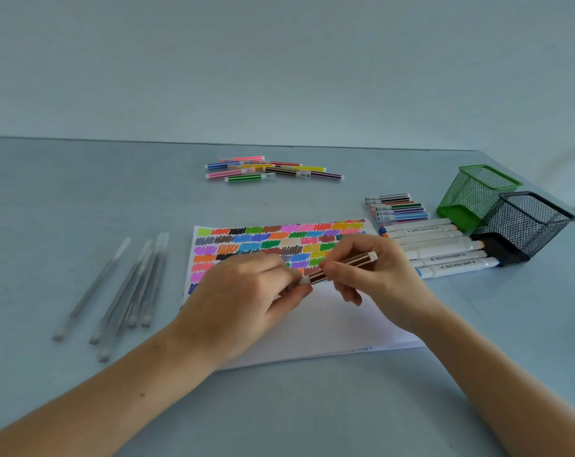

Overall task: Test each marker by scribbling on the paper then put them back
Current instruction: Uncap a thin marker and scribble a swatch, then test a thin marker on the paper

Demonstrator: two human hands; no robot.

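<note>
A brown striped marker (345,267) is held above the paper (329,324), tilted up to the right. My right hand (375,278) pinches its barrel. My left hand (246,298) grips its lower left end, where the cap sits. The paper's upper half is filled with rows of coloured scribbles (279,240). A loose pile of thin coloured markers (273,169) lies far back on the table. Another small group of thin markers (396,207) lies to the right of the paper.
Several thick white markers (441,249) lie side by side right of the paper. A green mesh cup (477,192) and a black mesh cup (526,225) lie tipped at the right. Several clear pens (128,288) lie at the left.
</note>
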